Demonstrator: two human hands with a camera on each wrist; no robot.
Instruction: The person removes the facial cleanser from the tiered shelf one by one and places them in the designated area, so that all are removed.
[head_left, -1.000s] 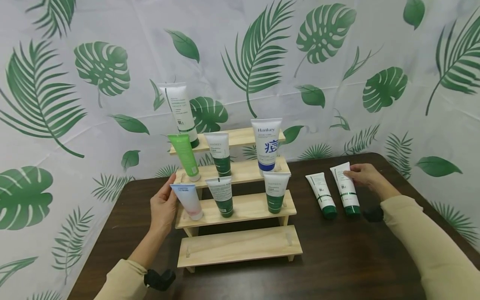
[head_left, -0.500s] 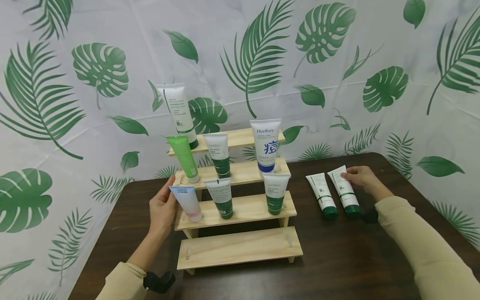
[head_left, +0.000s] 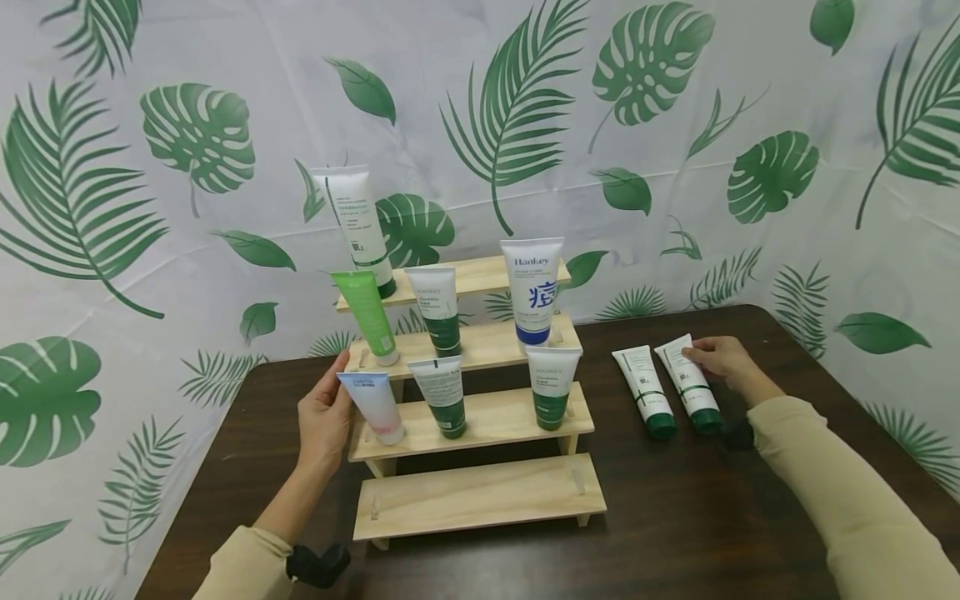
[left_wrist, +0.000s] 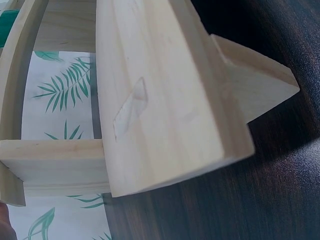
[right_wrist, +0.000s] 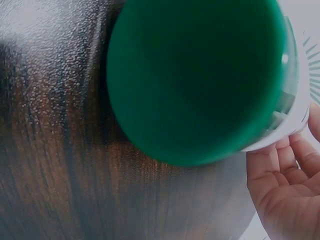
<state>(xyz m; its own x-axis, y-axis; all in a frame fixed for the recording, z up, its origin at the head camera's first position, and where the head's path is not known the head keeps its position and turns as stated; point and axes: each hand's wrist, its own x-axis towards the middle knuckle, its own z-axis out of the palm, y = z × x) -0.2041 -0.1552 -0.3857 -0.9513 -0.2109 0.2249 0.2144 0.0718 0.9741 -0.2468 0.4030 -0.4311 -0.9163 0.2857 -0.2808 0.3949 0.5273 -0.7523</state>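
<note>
Right hand (head_left: 726, 364) on the far right side of the table (head_left: 660, 517), pinching a white tube (head_left: 690, 379) near its flat far end; the tube's green cap (head_left: 707, 420) points near. I see a second white tube (head_left: 643, 385) lying just left of it. Left hand (head_left: 322, 417) at the left side of the wooden rack (head_left: 480, 496), beside the blue-and-pink tube (head_left: 375, 408); I cannot tell whether its fingers grip. The pinched tube lies well apart from this hand, beyond the rack.
</note>
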